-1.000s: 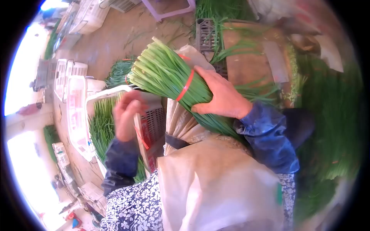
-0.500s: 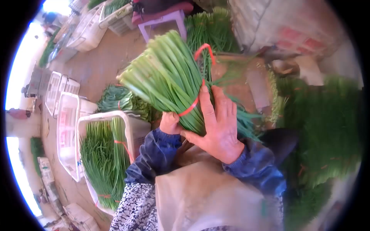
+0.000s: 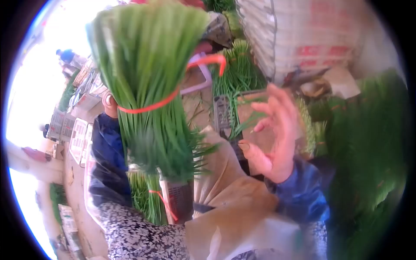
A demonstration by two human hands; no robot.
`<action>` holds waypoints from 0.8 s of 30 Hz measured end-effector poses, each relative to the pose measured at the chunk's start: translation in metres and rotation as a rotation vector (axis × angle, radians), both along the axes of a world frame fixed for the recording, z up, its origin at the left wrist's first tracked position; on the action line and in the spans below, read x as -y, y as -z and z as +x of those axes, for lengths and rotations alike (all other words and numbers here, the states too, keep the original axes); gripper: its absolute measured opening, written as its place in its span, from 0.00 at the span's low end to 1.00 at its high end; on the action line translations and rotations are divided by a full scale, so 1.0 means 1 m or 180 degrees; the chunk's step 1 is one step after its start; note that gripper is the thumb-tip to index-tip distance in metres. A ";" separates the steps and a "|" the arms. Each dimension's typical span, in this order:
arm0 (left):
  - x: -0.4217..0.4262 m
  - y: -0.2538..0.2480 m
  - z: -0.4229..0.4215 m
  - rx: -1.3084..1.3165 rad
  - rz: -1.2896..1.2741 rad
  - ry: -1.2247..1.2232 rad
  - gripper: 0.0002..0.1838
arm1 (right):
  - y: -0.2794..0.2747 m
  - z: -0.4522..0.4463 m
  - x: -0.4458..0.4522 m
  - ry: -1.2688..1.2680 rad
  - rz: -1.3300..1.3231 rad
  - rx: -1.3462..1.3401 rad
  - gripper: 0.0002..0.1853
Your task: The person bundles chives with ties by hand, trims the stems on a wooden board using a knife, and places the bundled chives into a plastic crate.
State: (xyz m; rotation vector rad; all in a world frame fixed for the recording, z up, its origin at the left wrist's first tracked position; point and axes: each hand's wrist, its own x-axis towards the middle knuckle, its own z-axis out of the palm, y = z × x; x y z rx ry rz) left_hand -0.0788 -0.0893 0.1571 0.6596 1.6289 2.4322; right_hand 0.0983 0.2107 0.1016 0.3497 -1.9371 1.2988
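Because your left hand, partly hidden, is closed on the green bundle, this stands upright in air before you; the red band binds its stalks. Your right hand is half open, empty, apart from it.

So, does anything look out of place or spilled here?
Slight mess: loose green leaves straggle untied over the dark crate. The red tie on the held bunch has one end jutting sideways. I see no clear damage.
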 end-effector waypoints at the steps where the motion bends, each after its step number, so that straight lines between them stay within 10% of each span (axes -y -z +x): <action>1: 0.009 0.001 -0.002 0.0162 -0.0325 0.0134 0.41 | 0.004 0.001 0.005 -0.0211 -0.0380 0.0151 0.39; 5: 0.035 0.056 0.005 0.1265 -0.1059 0.0810 0.39 | 0.040 0.005 0.020 -0.0880 -0.1206 0.1290 0.44; 10: 0.040 0.172 0.070 0.2464 -0.0417 0.1504 0.36 | 0.086 0.036 0.014 -0.3423 -0.1404 0.3734 0.16; 15: 0.019 0.230 0.105 0.2721 0.0639 0.1925 0.33 | 0.061 0.071 -0.009 -0.3186 -0.0149 0.2942 0.10; 17: 0.019 0.214 0.095 0.3221 -0.0939 0.1716 0.35 | 0.059 0.080 -0.016 -0.2691 -0.1012 0.2774 0.08; 24: 0.002 0.224 0.121 0.3149 -0.0014 0.2177 0.45 | 0.126 0.077 0.000 -0.0478 -0.1096 0.3106 0.18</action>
